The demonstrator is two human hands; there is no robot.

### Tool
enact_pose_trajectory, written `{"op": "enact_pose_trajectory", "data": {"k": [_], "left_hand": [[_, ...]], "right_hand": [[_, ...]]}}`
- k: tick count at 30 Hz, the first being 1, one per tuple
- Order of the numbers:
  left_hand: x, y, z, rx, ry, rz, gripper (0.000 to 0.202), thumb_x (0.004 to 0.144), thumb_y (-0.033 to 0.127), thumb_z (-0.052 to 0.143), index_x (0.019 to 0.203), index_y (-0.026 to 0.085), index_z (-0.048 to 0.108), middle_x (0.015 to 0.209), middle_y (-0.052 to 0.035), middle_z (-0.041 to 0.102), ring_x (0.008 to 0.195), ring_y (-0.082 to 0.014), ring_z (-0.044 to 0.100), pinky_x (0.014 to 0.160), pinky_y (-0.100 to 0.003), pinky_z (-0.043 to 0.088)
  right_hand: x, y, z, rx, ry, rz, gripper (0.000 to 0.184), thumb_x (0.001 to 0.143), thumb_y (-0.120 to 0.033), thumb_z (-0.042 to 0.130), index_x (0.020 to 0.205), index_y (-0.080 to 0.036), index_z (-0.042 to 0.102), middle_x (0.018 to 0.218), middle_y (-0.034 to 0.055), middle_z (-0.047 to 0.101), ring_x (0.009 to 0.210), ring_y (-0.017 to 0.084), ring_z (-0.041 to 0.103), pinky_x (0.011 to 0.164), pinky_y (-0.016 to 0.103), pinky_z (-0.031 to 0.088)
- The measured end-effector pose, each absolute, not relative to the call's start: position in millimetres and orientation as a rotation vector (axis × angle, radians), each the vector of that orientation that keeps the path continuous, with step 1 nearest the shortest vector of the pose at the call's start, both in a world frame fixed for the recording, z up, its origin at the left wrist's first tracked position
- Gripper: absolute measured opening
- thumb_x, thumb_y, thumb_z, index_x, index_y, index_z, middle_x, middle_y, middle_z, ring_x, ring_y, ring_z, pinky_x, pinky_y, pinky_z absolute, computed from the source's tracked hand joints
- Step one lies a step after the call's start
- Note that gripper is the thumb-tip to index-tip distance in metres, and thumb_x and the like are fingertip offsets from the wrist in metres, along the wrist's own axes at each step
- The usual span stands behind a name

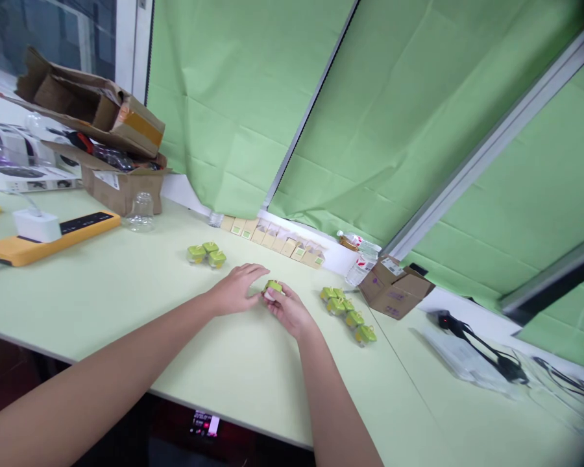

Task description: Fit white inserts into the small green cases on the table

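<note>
My right hand is closed around a small container with a green top, its thumb pressed on the near side. My left hand is beside it with fingers and thumb apart; its fingertips come close to the container, and whether they touch it I cannot tell. On the left, a small cluster of similar green-topped containers stands on the table. Several more green-topped containers stand in a row to the right of my right hand. They have clear lower parts and small loops on top.
A row of small cardboard boxes lines the table's back edge. Plastic bottles and a brown carton stand at the back right. On the left are an orange power strip, a clear jar and stacked cartons. Black cables lie far right.
</note>
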State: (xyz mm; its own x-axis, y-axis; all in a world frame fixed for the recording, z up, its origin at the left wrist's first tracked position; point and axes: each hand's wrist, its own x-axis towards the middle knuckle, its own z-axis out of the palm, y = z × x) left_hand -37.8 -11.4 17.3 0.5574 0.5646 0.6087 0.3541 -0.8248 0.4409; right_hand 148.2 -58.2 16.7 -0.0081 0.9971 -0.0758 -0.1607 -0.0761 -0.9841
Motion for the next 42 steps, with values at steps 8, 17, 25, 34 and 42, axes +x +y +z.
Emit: {"op": "enact_pose_trajectory", "data": {"k": [8,17,25,34,42], "left_hand": [[-32,-16,17,2.354,0.618,1.068,0.037,0.081,0.023,0.056,0.117,0.023,0.063,0.115,-0.0071,0.063,0.105,-0.0232,0.057,0.091,-0.034,0.046],[-29,-18,14,2.285,0.614,1.071,0.04,0.077,0.022,0.06,0.116,0.023,0.063,0.109,-0.0047,0.065,0.088,-0.0179,0.059,0.076,-0.028,0.049],[-28,-20,17,2.314,0.599,1.097,0.037,0.078,0.017,0.056,0.113,0.024,0.064,0.109,-0.0034,0.063,0.09,-0.0173,0.059,0.078,-0.027,0.049],[-21,-20,13,2.35,0.569,1.163,0.048,0.075,0.008,0.049,0.119,0.023,0.062,0.117,-0.0055,0.06,0.099,-0.0194,0.06,0.084,-0.029,0.049],[-21,-19,14,2.333,0.527,1.157,0.052,0.075,0.007,0.049,0.123,0.023,0.062,0.118,-0.0059,0.061,0.105,-0.0201,0.059,0.09,-0.031,0.048]], "right_hand": [[144,-60,21,-1.183,-1.033,1.463,0.031,0.067,-0.027,0.073,0.093,-0.021,0.058,0.074,-0.0016,0.061,0.057,0.009,0.052,0.051,0.019,0.038],[139,-55,14,-1.299,-1.121,1.353,0.029,0.065,-0.028,0.059,0.092,-0.021,0.049,0.066,-0.0051,0.052,0.051,0.009,0.045,0.044,0.021,0.033],[135,-53,11,-1.323,-1.164,1.278,0.032,0.067,-0.033,0.058,0.095,-0.021,0.05,0.069,-0.0046,0.052,0.052,0.01,0.045,0.043,0.021,0.035],[126,-47,5,-1.267,-1.115,1.234,0.026,0.068,-0.032,0.055,0.091,-0.021,0.05,0.065,-0.0063,0.052,0.046,0.008,0.039,0.041,0.021,0.034],[125,-48,9,-1.282,-1.111,1.215,0.026,0.068,-0.031,0.052,0.092,-0.021,0.052,0.068,-0.0047,0.054,0.043,0.007,0.036,0.038,0.019,0.028]]}}
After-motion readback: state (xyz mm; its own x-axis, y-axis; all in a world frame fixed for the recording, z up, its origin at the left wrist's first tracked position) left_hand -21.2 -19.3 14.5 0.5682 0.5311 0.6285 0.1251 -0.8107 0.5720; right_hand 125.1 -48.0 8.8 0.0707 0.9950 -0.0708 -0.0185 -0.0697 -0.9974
